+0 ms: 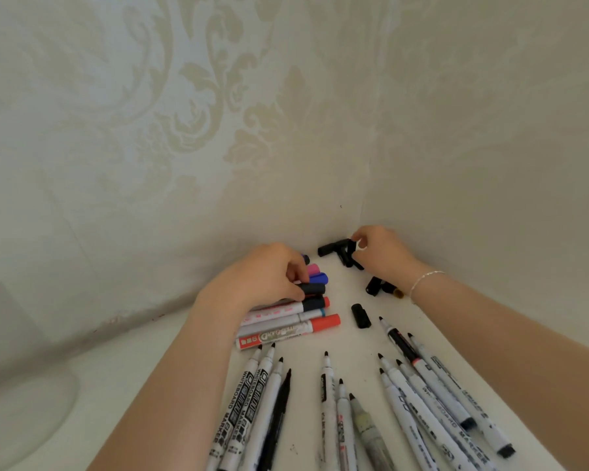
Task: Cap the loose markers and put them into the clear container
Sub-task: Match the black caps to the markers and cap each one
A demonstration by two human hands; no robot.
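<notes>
My left hand [266, 277] has its fingers curled down onto a black-capped marker [312, 289], thumb and fingertips pinching it near the cap end. That marker lies in a stack of capped markers [286, 321] running out from under my palm: pink, blue and black caps at the far end, then a black cap with a red tip, a grey one with a teal band, and a red-capped red-labelled one nearest me.

My right hand [381, 256] is at the wall corner, fingers curled in, thumb and forefinger closed on one black cap [351, 248] from a small cluster of loose black caps [337, 254] lying touching one another there. A thin bracelet [424, 282] sits on that wrist.

More loose caps: a pair [376, 286] just below the right wrist, with a small brownish piece beside them that I cannot identify, and a single black cap [361, 316] lying alone between the capped stack and the right forearm.

Nearer me, uncapped markers [327, 396] fan across the white table [157, 362], tips pointing away toward the wall; most are white whiteboard markers with black tips, one slim all-black one among the left group.

At the far left edge a pale, translucent rounded shape [24, 413] rests on the table, too blurred to say whether it is the clear container. Patterned cream wallpaper [218, 96] backs the corner.
</notes>
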